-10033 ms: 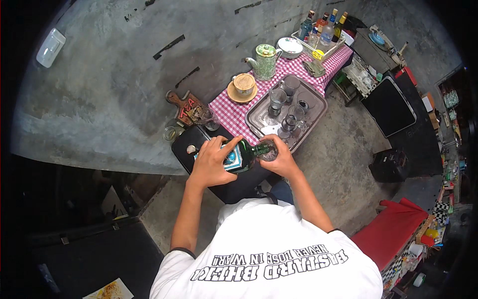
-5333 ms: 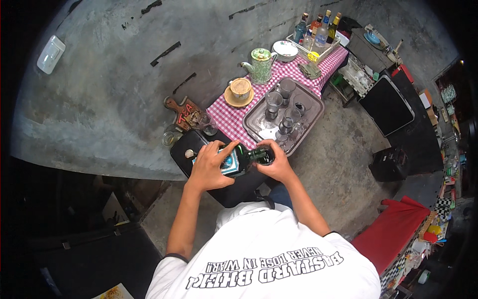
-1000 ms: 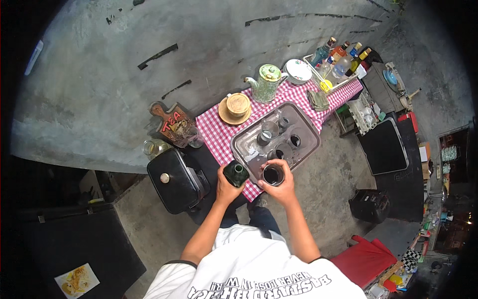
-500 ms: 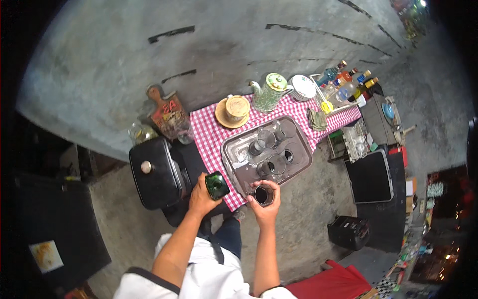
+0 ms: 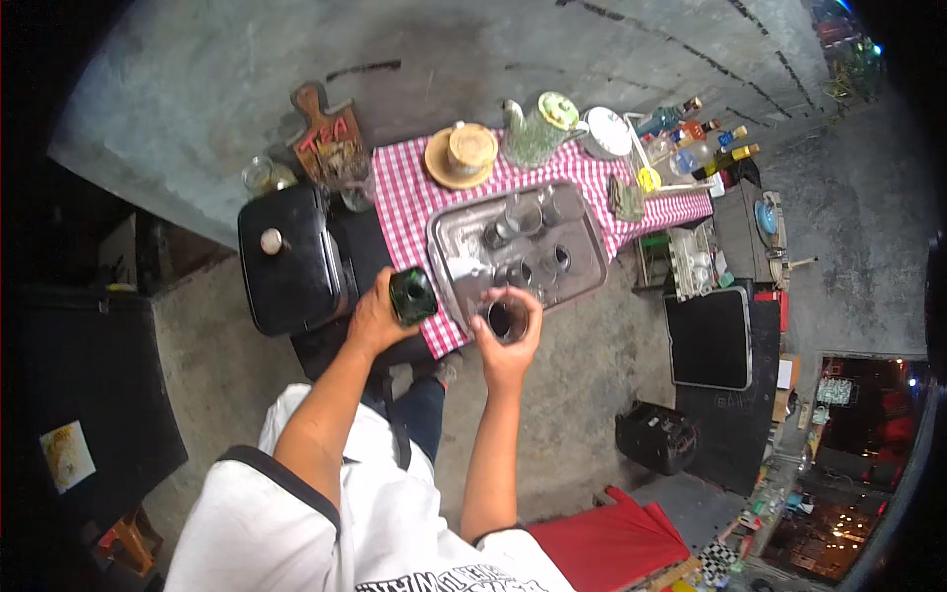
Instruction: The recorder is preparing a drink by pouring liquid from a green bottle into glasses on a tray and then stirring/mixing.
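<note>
Holding one thing per hand, head view. Left hand [image 5: 370, 318]: fingers wrapped round a green bottle [image 5: 413, 298], mouth turned up toward the camera, just left of the tray [image 5: 595, 232]. Right hand [image 5: 510, 357]: fingers and thumb curled round a clear glass [image 5: 504, 321] with dark contents, over the tray's near edge – can't tell if glass and tray touch. Bottle and glass apart, side by side.

Tray is brown, wet-looking, with several clear glasses [image 5: 501, 233] in it. Under it, red-and-white checked cloth [image 5: 398, 187] on the table. Far side of tray: lidded cup [image 5: 472, 148] on a saucer [image 5: 440, 166], then green speckled teapot [image 5: 534, 140], white plates [image 5: 605, 133] to its right. Far right – white basket [image 5: 683, 186] of bottles, folded dark cloth [image 5: 625, 198] near it.

Left of the bottle: black lidded box [image 5: 281, 291], pale knob on top; paddle-shaped board [image 5: 328, 138] leaning on the wall behind. Near right, red cloth [image 5: 612, 541], low down.
</note>
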A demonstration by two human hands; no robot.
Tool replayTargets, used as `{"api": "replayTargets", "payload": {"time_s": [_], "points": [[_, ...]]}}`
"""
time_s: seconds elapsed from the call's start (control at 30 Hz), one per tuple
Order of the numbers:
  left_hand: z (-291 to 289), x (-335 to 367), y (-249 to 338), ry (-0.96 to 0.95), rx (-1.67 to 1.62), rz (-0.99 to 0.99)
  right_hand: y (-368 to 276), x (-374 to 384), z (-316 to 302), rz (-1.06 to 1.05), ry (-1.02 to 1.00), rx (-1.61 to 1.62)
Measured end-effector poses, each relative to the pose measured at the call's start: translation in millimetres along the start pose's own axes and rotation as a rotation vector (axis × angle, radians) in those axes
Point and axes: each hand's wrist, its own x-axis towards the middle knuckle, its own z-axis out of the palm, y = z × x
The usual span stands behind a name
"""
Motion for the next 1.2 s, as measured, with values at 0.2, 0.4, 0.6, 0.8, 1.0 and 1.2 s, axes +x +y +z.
{"api": "replayTargets", "payload": {"time_s": [0.2,0.4,0.6,0.8,1.0,1.2], "points": [[4.3,-0.6,-2.9,0.010,-0.027,0.086,-4.0,9.7,-2.0,-0.018,-0.021,0.015],[-1.5,-4.7,4.1,0.033,-0.037,0.001,-0.3,15.9,15.4,0.000,-0.026,0.022],[-2.3,-7.9,7.9,0.100,-0.053,0.133,-5.3,17.0,13.0,0.079,-0.050,-0.070],[-27.1,-4.7,34.8,0.020,-0.115,0.202,-15.5,20.4,12.8,0.113,-0.066,-0.155],[-59.6,-1.2,60.4,0.025,-0.143,0.461,-31.0,20.5,15.9,0.044,-0.034,-0.225],[-95.3,-4.8,95.6,0.027,-0.184,0.607,-52.0,16.1,21.1,0.018,-0.059,-0.237]]}}
